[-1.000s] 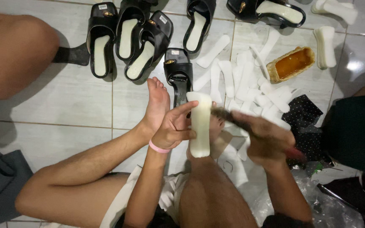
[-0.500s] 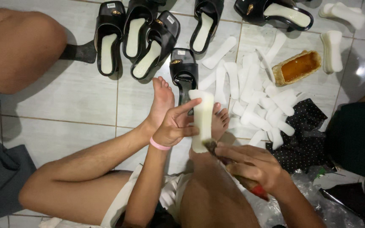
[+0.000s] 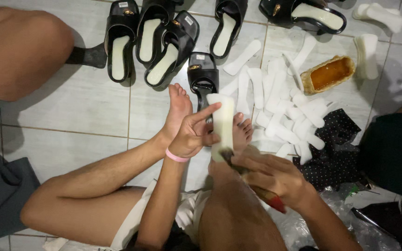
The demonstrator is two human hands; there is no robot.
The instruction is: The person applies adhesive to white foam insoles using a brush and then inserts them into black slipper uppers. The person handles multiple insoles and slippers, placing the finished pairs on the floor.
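My left hand [image 3: 194,132] grips a white shoe insole [image 3: 223,122] and holds it upright above my feet. A pink band circles that wrist. My right hand [image 3: 271,174] holds a brush with a red-tipped handle [image 3: 257,183]; its dark bristles touch the lower end of the insole. Both hands work over my right leg, close to my body.
Several black heeled sandals [image 3: 164,42] lie on the tiled floor ahead. A heap of white insoles [image 3: 280,102] sits right of centre, beside a yellow tub of amber glue [image 3: 329,74]. Dotted black cloth [image 3: 331,148] lies at right. Another person's knee [image 3: 19,51] is at upper left.
My right hand with the brush moved from the right, near the insole's upper part, down to its lower end. The left hand kept the insole nearly still.
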